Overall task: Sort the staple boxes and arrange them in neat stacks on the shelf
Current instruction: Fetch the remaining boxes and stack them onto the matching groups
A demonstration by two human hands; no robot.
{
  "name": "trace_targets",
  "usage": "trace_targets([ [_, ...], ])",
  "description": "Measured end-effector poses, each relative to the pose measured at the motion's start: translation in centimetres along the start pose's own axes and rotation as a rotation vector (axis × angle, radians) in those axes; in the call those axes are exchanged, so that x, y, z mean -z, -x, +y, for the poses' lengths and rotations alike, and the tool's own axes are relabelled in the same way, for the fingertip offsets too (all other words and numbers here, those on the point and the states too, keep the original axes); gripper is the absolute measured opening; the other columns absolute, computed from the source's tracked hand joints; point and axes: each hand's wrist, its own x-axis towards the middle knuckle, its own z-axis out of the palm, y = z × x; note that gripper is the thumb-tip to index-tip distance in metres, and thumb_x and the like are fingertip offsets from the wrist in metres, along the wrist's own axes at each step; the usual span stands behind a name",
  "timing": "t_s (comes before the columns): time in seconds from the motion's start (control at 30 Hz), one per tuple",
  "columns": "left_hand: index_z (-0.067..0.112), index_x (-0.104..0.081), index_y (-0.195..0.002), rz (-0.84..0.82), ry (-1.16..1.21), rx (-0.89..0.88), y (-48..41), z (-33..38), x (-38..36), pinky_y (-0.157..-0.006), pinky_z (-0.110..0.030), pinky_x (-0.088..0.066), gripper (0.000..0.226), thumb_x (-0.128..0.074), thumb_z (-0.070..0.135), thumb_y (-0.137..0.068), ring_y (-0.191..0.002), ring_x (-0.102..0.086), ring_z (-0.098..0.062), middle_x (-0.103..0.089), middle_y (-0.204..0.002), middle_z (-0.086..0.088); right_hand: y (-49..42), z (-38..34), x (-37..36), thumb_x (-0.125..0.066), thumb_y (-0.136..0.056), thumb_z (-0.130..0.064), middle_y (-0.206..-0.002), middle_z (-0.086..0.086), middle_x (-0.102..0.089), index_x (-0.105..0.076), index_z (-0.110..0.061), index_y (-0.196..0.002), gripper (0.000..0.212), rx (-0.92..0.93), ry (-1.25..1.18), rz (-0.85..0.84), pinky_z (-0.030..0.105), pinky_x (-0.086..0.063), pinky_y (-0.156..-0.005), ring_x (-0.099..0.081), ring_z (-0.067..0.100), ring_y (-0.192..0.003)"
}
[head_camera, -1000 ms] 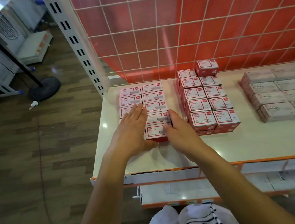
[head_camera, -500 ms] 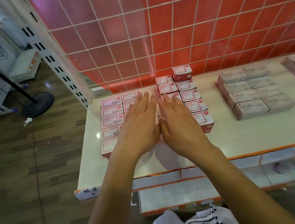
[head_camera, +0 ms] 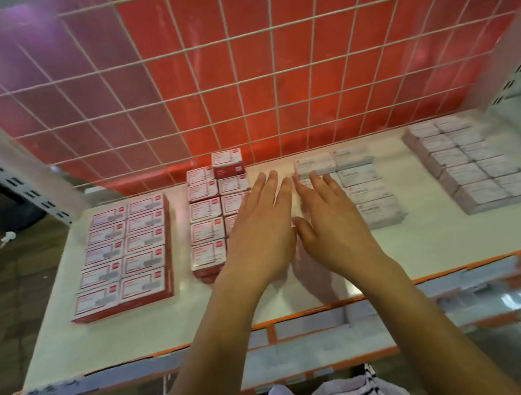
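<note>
Head view: left hand and right hand flat, fingers straight, holding nothing. They have left the red-and-white cardboard staple boxes at the white shelf board's left edge and now hover mid-shelf by the pale grey boxes. Left block looks done.

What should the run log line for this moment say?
left hand: open, over red staple boxes | right hand: open, over grey staple boxes | held: nothing | shelf: four box groups
</note>
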Motion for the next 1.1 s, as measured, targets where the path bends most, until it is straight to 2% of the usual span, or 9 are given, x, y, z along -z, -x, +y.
trace_targets([
  [0.13, 0.013, -0.003, -0.153, -0.048, 0.256, 0.086, -2.7, 2.9, -2.2, -0.12, -0.032, -0.011, 0.068, -0.043, 0.022, -0.098, -0.148, -0.006, -0.02, -0.005, -0.161, -0.007, -0.9, 5.0, 1.4, -0.042, -0.097, -0.023, -0.157, 0.01, -0.016, -0.025, -0.012, -0.147, 0.054, -0.069, -0.046, 0.009, 0.038, -0.011, -0.118, -0.01, 0.027, -0.145],
  [0.27, 0.014, -0.017, -0.15, 0.037, 0.474, 0.142, -4.6, 5.0, -4.8, -0.113, -0.035, -0.029, 0.059, -0.039, 0.021, -0.096, -0.138, -0.032, -0.02, -0.03, -0.153, -0.006, -1.6, 9.5, 2.1, -0.037, -0.099, -0.021, -0.155, 0.012, -0.021, -0.023, -0.008, -0.148, 0.052, -0.186, -0.113, -0.005, 0.035, -0.011, -0.117, -0.014, 0.026, -0.144],
  [0.47, 0.024, -0.012, -0.151, 0.094, 0.636, 0.382, -6.0, 7.1, -7.3, -0.108, -0.03, -0.034, 0.061, -0.04, 0.016, -0.097, -0.132, -0.041, -0.019, -0.034, -0.15, 0.0, -2.7, 13.0, 1.4, -0.037, -0.094, -0.017, -0.135, 0.016, -0.044, -0.037, -0.005, -0.135, 0.043, -0.259, -0.218, -0.022, 0.044, -0.038, -0.105, -0.043, 0.031, -0.125],
  [0.57, 0.023, -0.016, -0.15, 0.126, 0.647, 0.434, -6.2, 7.6, -7.6, -0.108, -0.033, -0.038, 0.06, -0.04, 0.013, -0.097, -0.129, -0.044, -0.021, -0.039, -0.147, -0.001, -2.6, 13.1, 1.3, -0.041, -0.094, -0.01, -0.127, 0.011, -0.048, -0.04, -0.007, -0.129, 0.036, -0.223, -0.299, -0.02, 0.034, -0.041, -0.096, -0.048, 0.027, -0.115],
  [0.73, 0.028, -0.025, -0.146, 0.134, 0.682, 0.425, -6.2, 7.6, -7.8, -0.105, -0.042, -0.043, 0.06, -0.04, 0.008, -0.092, -0.126, -0.048, -0.02, -0.046, -0.142, 0.002, -2.8, 13.4, 1.2, -0.044, -0.09, -0.004, -0.125, 0.014, -0.048, -0.04, -0.004, -0.127, 0.037, -0.19, -0.354, -0.014, 0.032, -0.042, -0.087, -0.049, 0.029, -0.111],
  [0.83, 0.028, -0.022, -0.147, 0.134, 0.695, 0.388, -6.0, 7.5, -7.5, -0.108, -0.032, -0.038, 0.061, -0.039, 0.007, -0.093, -0.127, -0.046, -0.016, -0.046, -0.143, 0.003, -2.8, 13.4, 1.2, -0.044, -0.092, -0.008, -0.133, 0.017, -0.043, -0.035, -0.001, -0.134, 0.044, -0.169, -0.324, -0.037, 0.039, -0.042, -0.096, -0.046, 0.032, -0.118],
  [0.9, 0.025, -0.017, -0.149, 0.14, 0.662, 0.38, -6.0, 7.4, -7.6, -0.109, -0.029, -0.033, 0.058, -0.039, 0.013, -0.097, -0.132, -0.041, -0.017, -0.04, -0.148, 0.001, -2.8, 13.5, 1.3, -0.043, -0.094, -0.014, -0.144, 0.02, -0.032, -0.027, -0.001, -0.141, 0.051, -0.131, -0.229, -0.073, 0.041, -0.033, -0.108, -0.035, 0.034, -0.13],
  [1.0, 0.012, -0.004, -0.153, 0.158, 0.415, 0.403, -6.9, 7.4, -7.5, -0.117, -0.03, -0.009, 0.061, -0.035, 0.023, -0.101, -0.147, -0.006, -0.022, -0.006, -0.16, -0.009, -3.2, 13.3, 2.2, -0.042, -0.097, -0.02, -0.157, 0.017, -0.008, -0.014, -0.004, -0.148, 0.061, -0.051, -0.081, -0.02, 0.037, -0.009, -0.117, -0.008, 0.031, -0.144],
  [1.1, 0.008, -0.006, -0.152, 0.191, 0.185, 0.351, -8.3, 7.6, -6.8, -0.12, -0.035, -0.003, 0.059, -0.034, 0.022, -0.101, -0.148, 0.003, -0.021, 0.004, -0.16, -0.009, -4.8, 12.7, 3.4, -0.039, -0.097, -0.018, -0.159, 0.012, -0.004, -0.012, -0.007, -0.149, 0.06, 0.045, -0.007, 0.037, 0.039, -0.005, -0.117, -0.002, 0.028, -0.146],
])
